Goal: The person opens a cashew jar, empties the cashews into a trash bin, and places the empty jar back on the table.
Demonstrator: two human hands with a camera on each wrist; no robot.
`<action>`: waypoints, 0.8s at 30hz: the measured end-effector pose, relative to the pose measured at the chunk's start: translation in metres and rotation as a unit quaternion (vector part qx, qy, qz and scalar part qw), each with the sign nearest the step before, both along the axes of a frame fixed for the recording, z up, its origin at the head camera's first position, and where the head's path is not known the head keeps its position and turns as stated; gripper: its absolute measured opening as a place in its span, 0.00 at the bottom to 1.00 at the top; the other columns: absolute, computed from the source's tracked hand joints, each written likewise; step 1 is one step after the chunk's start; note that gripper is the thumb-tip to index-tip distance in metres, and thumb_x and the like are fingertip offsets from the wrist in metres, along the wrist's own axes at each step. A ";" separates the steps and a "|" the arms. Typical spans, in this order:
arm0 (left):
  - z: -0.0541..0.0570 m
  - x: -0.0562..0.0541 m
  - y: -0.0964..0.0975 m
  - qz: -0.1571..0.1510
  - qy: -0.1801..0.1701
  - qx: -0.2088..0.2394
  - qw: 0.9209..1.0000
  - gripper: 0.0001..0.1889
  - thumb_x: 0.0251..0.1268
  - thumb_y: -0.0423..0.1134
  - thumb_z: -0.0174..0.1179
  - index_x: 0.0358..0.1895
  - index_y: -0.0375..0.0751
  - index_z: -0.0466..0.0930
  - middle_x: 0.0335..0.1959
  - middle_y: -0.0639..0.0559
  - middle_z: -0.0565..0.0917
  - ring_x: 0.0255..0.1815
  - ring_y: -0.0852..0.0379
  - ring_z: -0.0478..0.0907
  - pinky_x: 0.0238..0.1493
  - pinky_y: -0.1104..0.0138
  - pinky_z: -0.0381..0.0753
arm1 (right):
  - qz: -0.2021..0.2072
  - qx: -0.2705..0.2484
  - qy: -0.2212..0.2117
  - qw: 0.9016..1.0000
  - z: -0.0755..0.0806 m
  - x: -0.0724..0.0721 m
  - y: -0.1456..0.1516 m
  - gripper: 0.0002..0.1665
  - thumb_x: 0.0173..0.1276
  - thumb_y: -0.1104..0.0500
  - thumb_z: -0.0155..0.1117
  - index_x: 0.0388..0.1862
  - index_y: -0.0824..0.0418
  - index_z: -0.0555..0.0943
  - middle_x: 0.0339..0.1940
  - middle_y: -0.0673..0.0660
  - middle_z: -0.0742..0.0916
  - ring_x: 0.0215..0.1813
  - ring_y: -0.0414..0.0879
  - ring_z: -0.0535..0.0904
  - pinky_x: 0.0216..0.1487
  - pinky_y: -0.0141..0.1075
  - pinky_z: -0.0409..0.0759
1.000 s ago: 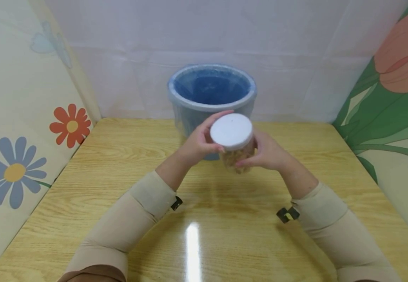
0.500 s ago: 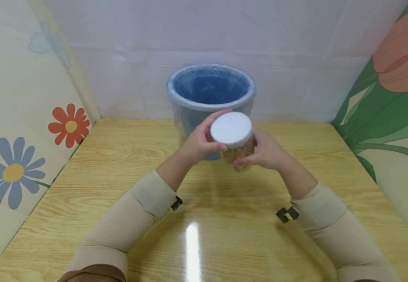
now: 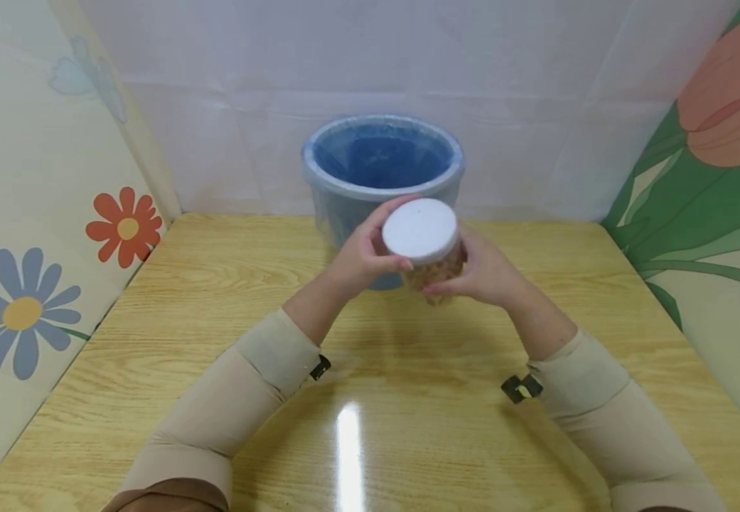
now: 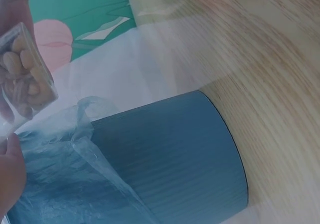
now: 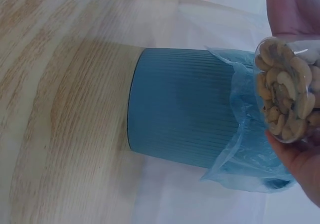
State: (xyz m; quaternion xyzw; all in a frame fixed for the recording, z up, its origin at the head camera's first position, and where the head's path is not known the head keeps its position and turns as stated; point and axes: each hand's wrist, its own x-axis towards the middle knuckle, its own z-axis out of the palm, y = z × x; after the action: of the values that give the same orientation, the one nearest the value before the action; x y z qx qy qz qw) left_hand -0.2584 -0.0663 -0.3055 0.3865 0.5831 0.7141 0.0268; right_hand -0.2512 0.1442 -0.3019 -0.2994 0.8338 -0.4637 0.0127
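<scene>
cashew jar [image 3: 440,272]: probably light, stiff, kinda slick | left hand [image 3: 363,256] grips near white lid [image 3: 419,229], right hand [image 3: 488,274] grips lower | I'd grab mid-height

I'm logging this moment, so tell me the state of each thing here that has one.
Jar, held aloft and tilted, nuts inside.
White lid, on the jar; tightness can't be told.
Bin, upright on the table, top open.
Liner, in the bin, folded over its rim.
Left grip, holding the jar near its lid.
Right grip, holding the jar lower down.
</scene>
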 end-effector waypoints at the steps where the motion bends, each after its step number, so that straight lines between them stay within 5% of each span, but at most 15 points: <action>1: 0.000 0.000 -0.001 -0.005 0.003 -0.001 1.000 0.57 0.33 0.56 0.73 0.68 0.34 0.52 0.63 0.37 0.63 0.59 0.47 0.65 0.61 0.57 0.68 | 0.003 0.001 0.003 1.000 0.000 0.000 0.000 0.56 0.37 0.54 0.81 0.66 0.57 0.61 0.58 0.53 0.74 0.58 0.47 0.70 0.60 0.46 0.70; 11: -0.001 0.000 -0.008 -0.046 0.004 -0.006 0.999 0.54 0.42 0.53 0.71 0.70 0.36 0.49 0.64 0.37 0.61 0.61 0.47 0.65 0.61 0.55 0.68 | 0.048 -0.023 0.012 0.999 -0.001 -0.001 0.004 0.56 0.38 0.58 0.80 0.67 0.58 0.60 0.60 0.54 0.74 0.60 0.48 0.69 0.61 0.45 0.68; 24: 0.000 0.002 -0.009 -0.079 0.008 -0.002 0.997 0.56 0.41 0.52 0.72 0.70 0.32 0.46 0.65 0.35 0.60 0.61 0.47 0.64 0.61 0.55 0.67 | 0.112 -0.035 0.019 0.993 -0.002 -0.001 0.007 0.52 0.39 0.63 0.78 0.64 0.64 0.62 0.58 0.58 0.74 0.59 0.50 0.70 0.59 0.45 0.70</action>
State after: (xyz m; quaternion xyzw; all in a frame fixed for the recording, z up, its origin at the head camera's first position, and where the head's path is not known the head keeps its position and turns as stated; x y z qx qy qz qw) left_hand -0.2568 -0.0757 -0.3058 0.4372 0.5524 0.7053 0.0792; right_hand -0.2520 0.1515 -0.3035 -0.3999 0.7785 -0.4823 0.0377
